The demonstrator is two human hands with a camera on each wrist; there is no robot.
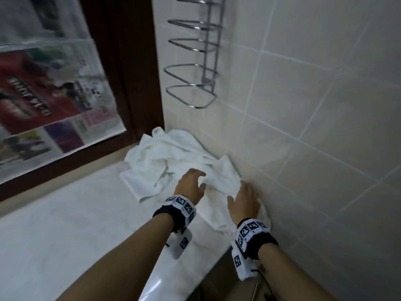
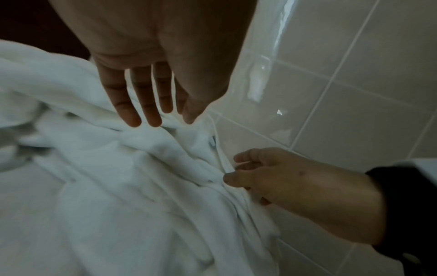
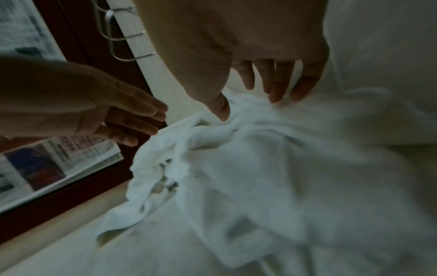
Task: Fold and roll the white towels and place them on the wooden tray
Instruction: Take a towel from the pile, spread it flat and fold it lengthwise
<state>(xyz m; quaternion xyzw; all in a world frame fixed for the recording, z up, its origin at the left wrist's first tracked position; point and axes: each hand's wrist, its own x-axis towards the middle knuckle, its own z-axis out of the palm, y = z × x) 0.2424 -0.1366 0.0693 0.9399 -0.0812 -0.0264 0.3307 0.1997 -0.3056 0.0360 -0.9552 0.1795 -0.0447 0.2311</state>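
A heap of crumpled white towels (image 1: 173, 153) lies on the white counter (image 1: 65, 235), pushed into the corner against the tiled wall. My left hand (image 1: 192, 181) hovers over the middle of the heap with straight, spread fingers (image 2: 146, 108). My right hand (image 1: 245, 198) is lower on the towel beside the wall. Its fingertips (image 3: 279, 91) and thumb touch a fold of the towel (image 3: 236, 177) without closing round it. In the left wrist view the right hand (image 2: 272, 177) rests at the towel's edge (image 2: 118, 186). No wooden tray is in view.
The tiled wall (image 1: 303, 127) runs close along the right. A chrome wire rack (image 1: 195, 83) hangs on it above the towels. A newspaper-covered pane (image 1: 43, 94) in a dark wooden frame (image 1: 130, 72) stands behind the counter. The counter's front edge (image 1: 173, 279) is near my forearms.
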